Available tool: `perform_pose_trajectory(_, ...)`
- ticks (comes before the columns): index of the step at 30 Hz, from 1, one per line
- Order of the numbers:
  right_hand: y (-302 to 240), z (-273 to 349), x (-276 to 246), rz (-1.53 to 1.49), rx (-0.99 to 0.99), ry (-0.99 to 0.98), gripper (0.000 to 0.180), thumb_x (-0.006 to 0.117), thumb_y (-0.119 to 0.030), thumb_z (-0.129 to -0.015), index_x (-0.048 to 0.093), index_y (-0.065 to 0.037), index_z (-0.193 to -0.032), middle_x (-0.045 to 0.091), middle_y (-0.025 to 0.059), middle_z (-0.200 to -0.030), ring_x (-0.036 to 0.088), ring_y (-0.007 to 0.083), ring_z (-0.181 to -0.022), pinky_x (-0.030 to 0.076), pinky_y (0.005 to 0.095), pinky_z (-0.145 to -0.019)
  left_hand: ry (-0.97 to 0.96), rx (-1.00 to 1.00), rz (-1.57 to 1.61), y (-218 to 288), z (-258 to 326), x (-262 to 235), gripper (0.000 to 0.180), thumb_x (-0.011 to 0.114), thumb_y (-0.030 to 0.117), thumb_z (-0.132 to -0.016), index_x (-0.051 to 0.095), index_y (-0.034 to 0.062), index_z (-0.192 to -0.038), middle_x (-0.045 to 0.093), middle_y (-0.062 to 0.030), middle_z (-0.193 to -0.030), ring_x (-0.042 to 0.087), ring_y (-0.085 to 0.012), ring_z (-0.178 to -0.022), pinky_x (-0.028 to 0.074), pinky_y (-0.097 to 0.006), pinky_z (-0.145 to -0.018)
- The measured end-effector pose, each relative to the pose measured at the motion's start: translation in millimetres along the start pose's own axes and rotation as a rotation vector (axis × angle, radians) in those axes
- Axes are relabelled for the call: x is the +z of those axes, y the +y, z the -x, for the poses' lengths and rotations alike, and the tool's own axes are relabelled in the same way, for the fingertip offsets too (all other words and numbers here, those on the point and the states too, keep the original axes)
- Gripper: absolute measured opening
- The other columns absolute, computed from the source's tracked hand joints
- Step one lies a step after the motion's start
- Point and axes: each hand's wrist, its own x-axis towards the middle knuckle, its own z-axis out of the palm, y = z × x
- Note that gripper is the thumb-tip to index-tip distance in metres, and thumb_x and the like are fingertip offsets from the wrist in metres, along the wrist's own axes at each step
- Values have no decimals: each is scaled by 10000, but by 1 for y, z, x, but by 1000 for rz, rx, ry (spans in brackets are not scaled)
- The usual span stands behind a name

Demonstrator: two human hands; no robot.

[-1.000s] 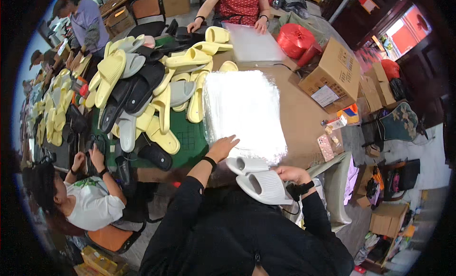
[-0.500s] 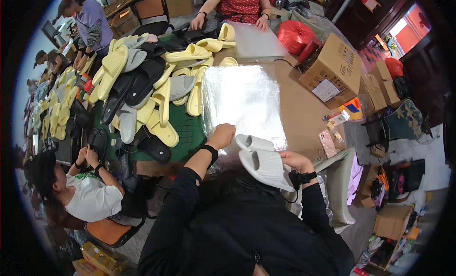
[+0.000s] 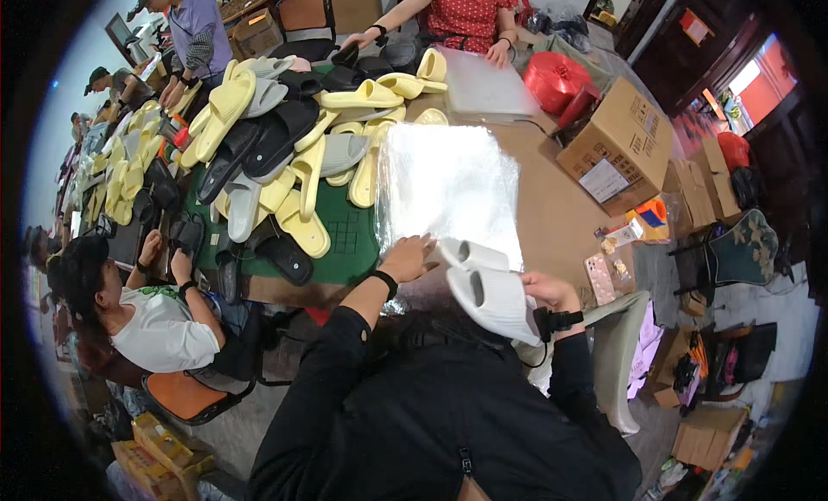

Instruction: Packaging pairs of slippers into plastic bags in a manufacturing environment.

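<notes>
Head view: right hand [image 3: 550, 290] is gripping the side of a pair of pale grey ribbed slippers [image 3: 509, 301], five o'clock from a shiny clear plastic-film stack [image 3: 448, 182], with the left hand [image 3: 407, 259], fingers loosely spread, at its seven-o'clock edge. Slippers look like light, squishy foam, so I'd pinch the thick straps; that film looks thin, crinkly and slippery.

On the right, a brown cardboard box [image 3: 614, 149] bears a white rectangular label [image 3: 604, 180] and dark print [image 3: 638, 144], too small to read.
</notes>
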Motion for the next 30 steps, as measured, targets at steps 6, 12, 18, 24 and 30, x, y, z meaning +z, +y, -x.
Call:
perform_pose_trajectory(6,-12,-29,12,164,34,64,267,498,-102,-868,586,-12,-1103,588,-4,-1071,498,95,-1008,382,243,-895,468,-16,-45,10,-4,-4,390,530,51,-685,522,16,-1074,557,-90,-973,511,-240,-920,360,-383,-823)
perform_pose_trajectory(12,-9,-42,32,939,106,597,200,555,-204,-725,625,-20,-761,551,174,-857,523,352,-865,410,407,-800,620,-311,-1,31,-12,-16,437,496,24,-715,499,64,-1151,543,-76,-919,489,-230,-935,308,-416,-875)
perform_pose_trajectory(18,3,-62,54,986,-95,790,180,576,-173,-732,611,-10,-800,556,154,-1004,485,332,-998,346,471,-887,613,-361,-8,41,-16,-21,348,503,113,-786,565,177,-1123,511,-82,-1052,419,-289,-1076,214,-560,-955)
perform_pose_trajectory(24,16,-81,66,1118,-142,939,159,563,-127,-728,583,-17,-842,504,157,-1085,459,317,-1015,367,458,-808,468,-292,72,65,-12,-19,450,468,119,-835,448,248,-1265,336,-140,-1329,254,-378,-1252,144,-621,-990)
perform_pose_trajectory(30,18,-93,63,1170,-246,990,178,573,-145,-719,577,-15,-840,504,164,-1064,463,323,-950,373,442,-753,411,-65,296,65,-10,-8,428,426,120,-872,442,254,-1279,293,-154,-1364,242,-413,-1256,194,-585,-993)
